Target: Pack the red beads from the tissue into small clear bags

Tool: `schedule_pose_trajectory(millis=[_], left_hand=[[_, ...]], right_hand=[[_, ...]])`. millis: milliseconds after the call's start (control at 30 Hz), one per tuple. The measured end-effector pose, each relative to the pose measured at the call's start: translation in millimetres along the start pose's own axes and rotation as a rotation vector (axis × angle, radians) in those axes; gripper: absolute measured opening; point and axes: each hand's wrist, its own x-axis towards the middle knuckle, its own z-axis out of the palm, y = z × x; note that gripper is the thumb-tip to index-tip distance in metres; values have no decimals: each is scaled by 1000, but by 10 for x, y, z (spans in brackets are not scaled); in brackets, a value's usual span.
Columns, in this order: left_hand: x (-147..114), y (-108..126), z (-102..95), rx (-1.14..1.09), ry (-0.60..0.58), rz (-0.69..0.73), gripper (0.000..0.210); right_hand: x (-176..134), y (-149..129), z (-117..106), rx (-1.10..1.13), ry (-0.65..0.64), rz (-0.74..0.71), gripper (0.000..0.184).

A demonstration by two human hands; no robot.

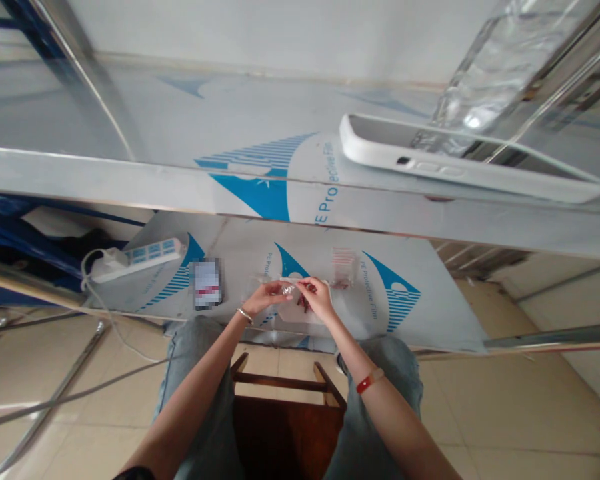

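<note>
My left hand [267,297] and my right hand [318,299] meet over the lower shelf. Their fingers pinch a small clear plastic bag [288,290] that glints in the light; its contents are too small to make out. Just below my right fingers, several small dark red pieces [304,305] lie on a pale sheet or tray [300,316]. To the right of that hand is a clear packet with reddish stripes [344,267]. A phone-like device with a blurred screen [207,283] lies left of my left hand.
A white power strip [145,259] with a plugged-in cable lies on the left of the lower shelf [445,313]. The upper shelf's edge [130,183] crosses ahead, bearing a white-cased phone [450,167] and a clear plastic bottle [495,73]. A wooden stool [285,427] shows between the knees.
</note>
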Motion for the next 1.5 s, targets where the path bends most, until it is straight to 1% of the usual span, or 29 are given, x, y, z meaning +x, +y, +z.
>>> schedule_pose_trajectory(millis=[100,200,267,300,400,500,567,667,733,900,1033,1100,1167,1233,1333,1433,1500], left_hand=[[31,-53,26,0,-39,-6,46],[48,-109,51,-19,-74,-15,45],[50,-128,65,-28,-90,-24,43],[50,-132,71,-27,-90,-31,42],[45,-129,76,-32,-81,-66,39],[52,-137,61,-65,-70,-86,38],[67,-158,48,-98,-48,-84,37],[86,-194,47,-161,0,-96,39],[82,-206,60,-189,10,-107,39],[36,-179,82,-197,-29,-123,39],[34,-152,66,-202,-2,-119,37],[39,-146,64,-206,-11,-108,36],[37,-146,66,-218,-31,-118,36],[29,-152,67,-240,-45,-140,37],[22,-172,68,-264,-56,-146,38],[35,-200,76,-299,-46,-121,38],[49,-217,86,-325,-30,-107,36]], right_hand=[[-10,-29,-7,-8,-22,-8,30],[-8,-44,-30,-8,-102,-7,30],[11,-31,-66,-49,-132,-22,30],[25,-15,-93,-90,-124,-37,29],[63,53,-185,-298,-57,-85,22],[53,93,-222,-616,-38,-59,13],[19,81,-187,-807,-61,-18,14],[-36,39,-74,-981,-89,37,25],[-57,28,4,-1037,-86,66,27],[-49,57,113,-1096,-40,111,28],[-29,52,112,-1087,-78,123,26],[-20,42,95,-1061,-93,93,23],[-3,35,74,-999,-66,43,20],[21,27,54,-875,0,-12,17],[50,6,39,-585,77,-101,17],[30,-29,46,-336,50,-188,19],[-4,-55,48,-253,-12,-223,18]])
